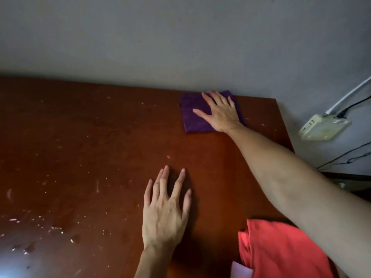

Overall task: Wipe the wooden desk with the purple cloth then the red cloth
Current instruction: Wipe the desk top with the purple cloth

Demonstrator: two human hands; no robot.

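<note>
The wooden desk [80, 157] fills the view, its left and near parts speckled with pale flecks and smears — if the wiping stays in the far right corner, that grime would be missed. The red cloth [281, 251] lies bunched at the near right edge, under the outstretched forearm; a backward sweep of that arm could drag it off the desk. The purple cloth [192, 117] lies flat near the far edge by the wall, with the right hand [220, 113] pressed on it, fingers spread and straight — only palm pressure holds it, so it might bunch or slip. The left hand [166, 207] rests flat, fingers spread, bracing.
</note>
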